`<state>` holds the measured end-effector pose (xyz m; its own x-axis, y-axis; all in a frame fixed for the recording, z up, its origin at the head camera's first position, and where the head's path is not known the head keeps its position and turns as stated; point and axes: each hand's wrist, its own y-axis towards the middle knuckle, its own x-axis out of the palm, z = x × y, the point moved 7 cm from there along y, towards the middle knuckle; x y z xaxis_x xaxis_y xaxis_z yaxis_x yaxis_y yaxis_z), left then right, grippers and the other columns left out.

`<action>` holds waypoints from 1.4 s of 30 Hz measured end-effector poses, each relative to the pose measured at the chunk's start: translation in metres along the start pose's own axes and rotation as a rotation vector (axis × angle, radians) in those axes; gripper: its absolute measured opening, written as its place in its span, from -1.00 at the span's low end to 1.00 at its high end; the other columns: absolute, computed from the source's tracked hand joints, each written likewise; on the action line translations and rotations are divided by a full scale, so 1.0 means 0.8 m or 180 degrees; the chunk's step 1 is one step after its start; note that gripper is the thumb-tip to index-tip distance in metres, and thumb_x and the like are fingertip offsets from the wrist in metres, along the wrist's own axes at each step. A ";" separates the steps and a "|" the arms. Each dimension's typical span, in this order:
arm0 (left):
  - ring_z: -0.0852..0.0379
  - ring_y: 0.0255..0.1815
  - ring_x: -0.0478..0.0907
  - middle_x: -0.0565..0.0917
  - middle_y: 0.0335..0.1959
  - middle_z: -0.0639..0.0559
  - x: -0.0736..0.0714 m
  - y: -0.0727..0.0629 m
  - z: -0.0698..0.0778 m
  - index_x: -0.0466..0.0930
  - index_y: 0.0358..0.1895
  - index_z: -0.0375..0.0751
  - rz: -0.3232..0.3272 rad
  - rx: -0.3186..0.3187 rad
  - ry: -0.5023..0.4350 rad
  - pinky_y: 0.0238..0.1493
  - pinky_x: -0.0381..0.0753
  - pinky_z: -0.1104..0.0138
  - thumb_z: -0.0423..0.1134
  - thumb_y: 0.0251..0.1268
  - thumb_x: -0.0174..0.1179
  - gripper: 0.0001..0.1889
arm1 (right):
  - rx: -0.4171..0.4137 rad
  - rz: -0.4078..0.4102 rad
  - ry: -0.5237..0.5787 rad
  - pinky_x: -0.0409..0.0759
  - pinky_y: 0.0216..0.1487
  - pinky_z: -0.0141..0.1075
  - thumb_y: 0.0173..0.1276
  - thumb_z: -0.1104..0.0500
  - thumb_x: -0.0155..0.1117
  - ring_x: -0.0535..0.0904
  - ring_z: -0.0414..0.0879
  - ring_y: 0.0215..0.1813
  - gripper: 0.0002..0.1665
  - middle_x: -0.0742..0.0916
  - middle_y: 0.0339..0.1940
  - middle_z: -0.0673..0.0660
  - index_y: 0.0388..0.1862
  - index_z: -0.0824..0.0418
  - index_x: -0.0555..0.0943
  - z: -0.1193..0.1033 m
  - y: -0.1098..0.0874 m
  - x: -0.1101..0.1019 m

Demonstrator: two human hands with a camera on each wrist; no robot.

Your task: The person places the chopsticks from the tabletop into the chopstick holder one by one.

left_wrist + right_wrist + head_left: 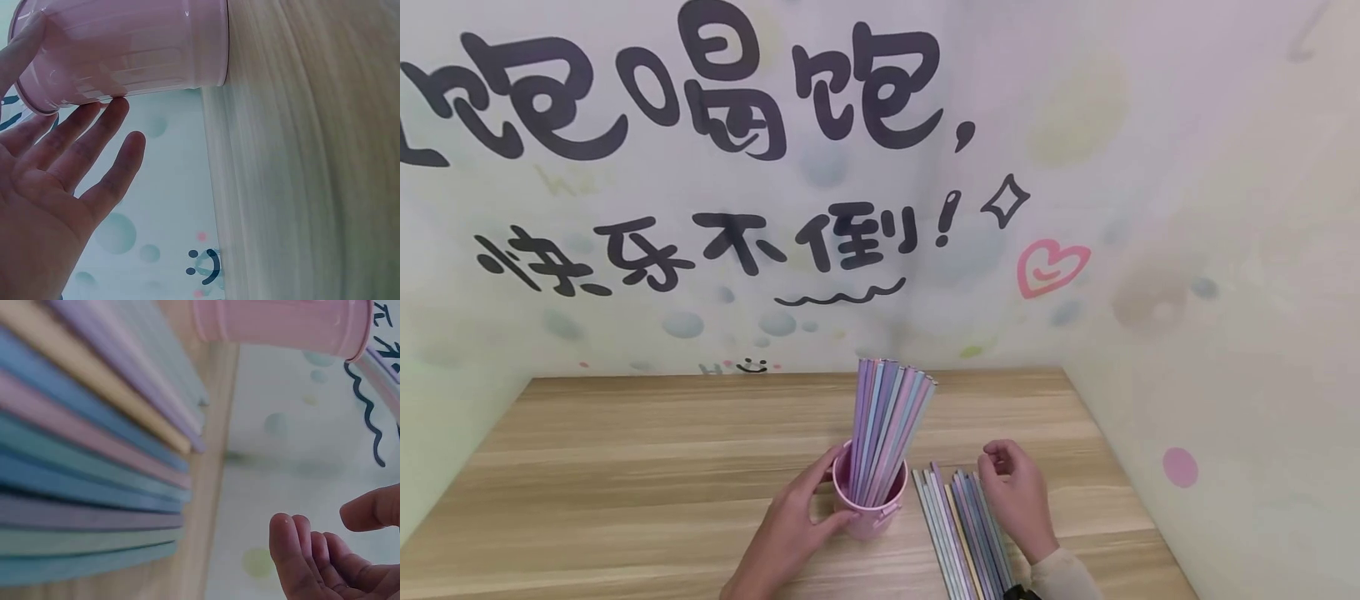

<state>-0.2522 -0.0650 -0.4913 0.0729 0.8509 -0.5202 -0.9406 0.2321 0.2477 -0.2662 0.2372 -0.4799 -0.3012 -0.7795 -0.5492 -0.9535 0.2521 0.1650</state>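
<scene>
In the head view a pink bucket (868, 521) stands upright on the table, holding a bundle of pastel pencil-like sticks (887, 425) that lean to the right. My left hand (793, 521) holds the bucket from its left side. The left wrist view shows the thumb and some fingertips against the pink wall, with the index or little finger apart from it. More pastel sticks (962, 525) lie side by side on the table, right of the bucket. My right hand (1017, 496) hovers over their right edge with loosely bent fingers, thumb and fingertips apart and nothing between them.
The wooden table (647, 467) meets a printed wall (880, 333) at the back and a side wall (1210, 400) on the right. A small black object (1021, 592) shows at the right wrist, by the near ends of the sticks.
</scene>
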 end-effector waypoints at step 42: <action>0.21 0.18 0.55 0.54 0.30 0.17 0.001 0.000 -0.001 0.16 0.52 0.39 -0.0032 -0.0015 -0.0011 0.30 0.50 0.04 -0.15 0.02 0.51 -0.02 | 0.0372 -0.0942 -0.1143 0.64 -0.37 -0.26 0.23 0.36 0.35 0.57 -0.15 -0.39 -0.93 0.67 -0.46 0.04 -0.30 0.33 0.66 0.076 -0.019 0.006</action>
<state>-0.2521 -0.0645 -0.4923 0.0837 0.8502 -0.5198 -0.9414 0.2385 0.2385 -0.2525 0.2646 -0.5346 0.0251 -0.5854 -0.8104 -0.9841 0.1280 -0.1230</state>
